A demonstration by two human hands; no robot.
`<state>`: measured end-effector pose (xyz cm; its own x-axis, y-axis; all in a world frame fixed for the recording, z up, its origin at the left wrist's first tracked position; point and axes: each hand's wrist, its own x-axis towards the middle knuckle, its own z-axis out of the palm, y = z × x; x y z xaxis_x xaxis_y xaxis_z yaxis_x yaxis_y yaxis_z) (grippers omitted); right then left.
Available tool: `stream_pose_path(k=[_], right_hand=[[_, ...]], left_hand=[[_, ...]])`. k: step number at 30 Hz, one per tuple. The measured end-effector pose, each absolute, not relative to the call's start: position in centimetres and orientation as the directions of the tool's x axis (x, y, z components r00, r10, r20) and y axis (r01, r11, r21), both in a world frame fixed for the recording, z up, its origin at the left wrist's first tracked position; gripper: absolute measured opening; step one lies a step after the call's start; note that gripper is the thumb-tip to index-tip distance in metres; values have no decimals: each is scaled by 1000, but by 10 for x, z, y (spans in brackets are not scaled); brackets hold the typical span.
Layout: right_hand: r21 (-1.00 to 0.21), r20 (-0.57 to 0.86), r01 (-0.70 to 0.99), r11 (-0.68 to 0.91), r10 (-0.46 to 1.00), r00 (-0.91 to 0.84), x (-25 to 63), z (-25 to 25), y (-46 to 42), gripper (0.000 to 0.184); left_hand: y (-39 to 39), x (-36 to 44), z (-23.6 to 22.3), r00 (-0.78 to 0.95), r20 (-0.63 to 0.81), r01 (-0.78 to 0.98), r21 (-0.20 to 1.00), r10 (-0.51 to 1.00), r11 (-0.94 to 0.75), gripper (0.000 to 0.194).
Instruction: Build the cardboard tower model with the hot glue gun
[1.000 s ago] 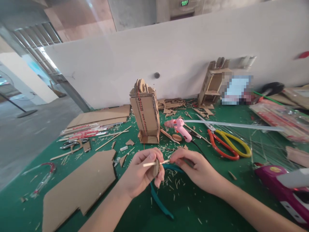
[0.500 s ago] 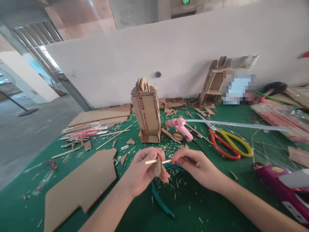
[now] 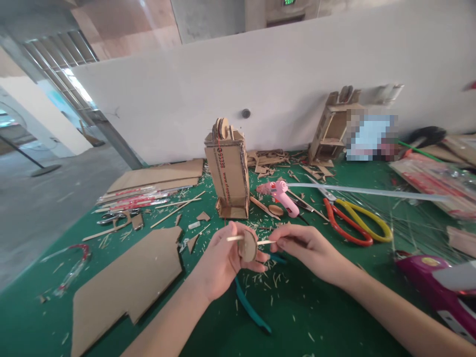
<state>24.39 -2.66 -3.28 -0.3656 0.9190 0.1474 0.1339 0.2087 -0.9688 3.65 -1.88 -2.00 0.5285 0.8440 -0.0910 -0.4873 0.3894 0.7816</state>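
My left hand (image 3: 223, 258) is closed on a small round cardboard disc (image 3: 248, 247), its fingers behind and around the edge. A thin wooden stick (image 3: 235, 239) passes through the disc and sticks out on both sides. My right hand (image 3: 301, 248) pinches the stick's right end between thumb and fingers. Below both hands lies a tool with teal handles (image 3: 251, 310), its upper part partly hidden. Just beyond them an upright cardboard tower (image 3: 232, 178) stands, with cardboard wheels (image 3: 223, 128) at its top.
A pink glue gun (image 3: 282, 196) with a long glue stick lies ahead, beside red-and-yellow-handled scissors (image 3: 353, 220). A cut cardboard sheet (image 3: 130, 282) is at left, a purple device (image 3: 431, 282) at right. A second cardboard tower (image 3: 330, 131) stands at the back. Scraps litter the green table.
The disc has turned to show more of its flat face, and the stick sits more level. My left fingers have opened a little around the disc. The view has shifted slightly.
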Motion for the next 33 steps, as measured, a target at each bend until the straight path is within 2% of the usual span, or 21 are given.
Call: stream_pose_path(k=[4, 10, 14, 17, 19, 21, 23, 25, 28, 33], right_hand=[[-968, 158, 124, 218, 915, -371, 247, -29, -27, 24], [-951, 177, 180, 252, 919, -353, 244, -31, -28, 21], [-961, 146, 170, 216, 925, -351, 242, -34, -28, 22], [-975, 127, 141, 174, 948, -292, 241, -36, -28, 25], [-979, 130, 124, 160, 966, -224, 241, -37, -26, 27], [-980, 137, 118, 158, 976, -167, 241, -40, -24, 28], [-976, 139, 147, 159, 980, -141, 240, -42, -22, 27], [-966, 138, 198, 165, 980, -142, 240, -43, -22, 25], [-944, 136, 278, 180, 976, -168, 238, -43, -23, 21], [-919, 171, 336, 207, 976, -133, 239, -43, -25, 20]], left_hand=[[-20, 37, -16, 513, -126, -439, 811, 849, 386, 32], [-21, 41, -21, 447, -129, -495, 789, 885, 365, 26], [-18, 43, -22, 385, -197, -495, 780, 902, 382, 35], [-13, 39, -20, 214, -188, -421, 868, 958, 265, 48], [-7, 31, -19, 20, -103, -295, 950, 994, 105, 45], [2, 20, -22, -105, 39, -49, 998, 994, -44, 35], [13, 9, -28, -171, 241, 289, 939, 955, -186, 34], [26, 2, -39, -149, 393, 536, 803, 908, -260, 47], [42, -3, -55, -2, 408, 658, 688, 913, -306, 56], [48, 1, -59, 64, 395, 687, 648, 917, -327, 36]])
